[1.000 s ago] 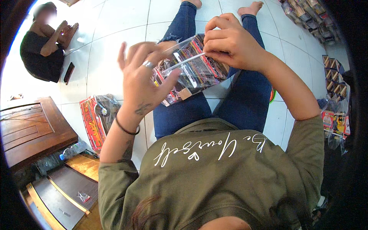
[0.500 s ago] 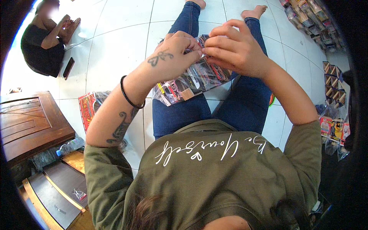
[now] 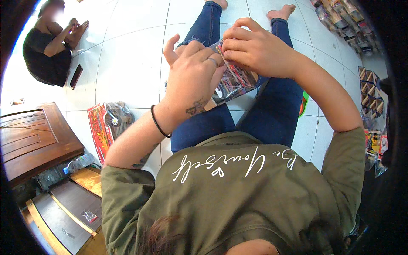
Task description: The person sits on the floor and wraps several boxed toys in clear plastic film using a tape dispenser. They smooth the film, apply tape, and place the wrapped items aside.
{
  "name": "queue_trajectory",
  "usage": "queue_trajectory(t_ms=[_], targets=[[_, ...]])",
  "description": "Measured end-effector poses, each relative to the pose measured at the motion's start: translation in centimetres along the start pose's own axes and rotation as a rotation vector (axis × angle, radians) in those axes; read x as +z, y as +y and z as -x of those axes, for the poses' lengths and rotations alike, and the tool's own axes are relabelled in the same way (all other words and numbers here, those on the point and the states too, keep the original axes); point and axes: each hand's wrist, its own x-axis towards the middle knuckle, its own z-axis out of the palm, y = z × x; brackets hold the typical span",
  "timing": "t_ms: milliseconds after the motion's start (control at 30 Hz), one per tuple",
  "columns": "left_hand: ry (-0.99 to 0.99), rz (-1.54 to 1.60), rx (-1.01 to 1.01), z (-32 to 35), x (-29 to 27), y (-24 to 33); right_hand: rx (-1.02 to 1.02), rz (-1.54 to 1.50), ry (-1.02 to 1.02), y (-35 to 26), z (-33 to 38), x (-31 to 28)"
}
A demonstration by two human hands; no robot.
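A clear plastic packet (image 3: 233, 80) with red and dark items inside was being held up over the lap, above the blue jeans (image 3: 263, 114), by both hands. The right hand (image 3: 257, 51) was closed on the packet's top edge, fingers pinched down on it, while the left hand (image 3: 191, 76) was curled against the packet's left side, with the thumb stuck up and the fingers wrapped in toward the plastic; how tightly it gripped couldn't really be made out, since the back of the hand was in the way. A thin black band (image 3: 159, 123) was worn on the left wrist. The person was seated on the white tiled floor (image 3: 127, 55), legs stretched out toward the top edge, bare feet near it. On the floor just left of the left leg, a red printed package (image 3: 98, 129) with a clear bag of dark stuff (image 3: 119, 117) on it was laid. Further left, a brown wooden panel (image 3: 36, 138) was seen, with a plastic bottle (image 3: 78, 162) lying by its lower corner. Up in the top left corner, another person in dark clothes (image 3: 44, 55) was sat on the floor, with a dark phone (image 3: 76, 76) lying beside them. Along the right edge, rows of packaged goods (image 3: 369, 91) were stacked.
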Motion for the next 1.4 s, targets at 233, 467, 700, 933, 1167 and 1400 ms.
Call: queue_trajectory(t_ms=[233,467,700,933,1167,1400], targets=[[0.122,0.039,-0.049,1.5,1.4,-0.3,0.083,-0.050,-0.161,3.9,1.5,-5.4],[0.133,0.047,-0.066,2.0,1.0,-0.3,0.245,-0.183,-0.018,1.1,2.1,-4.3],[0.196,-0.143,-0.141,5.1,-0.5,-0.4,0.377,-0.037,0.092,-1.5,2.5,-0.8],[0.219,-0.137,-0.116,6.1,0.4,-1.0,0.404,-0.083,0.108,-9.5,-1.2,0.0],[0.237,-0.080,-0.116,6.6,0.4,-0.9,0.513,-0.141,0.163,-10.8,-1.6,1.2],[0.294,0.146,-0.063,8.2,0.4,-2.7,0.498,-0.102,0.157,-11.1,-1.9,1.7]])
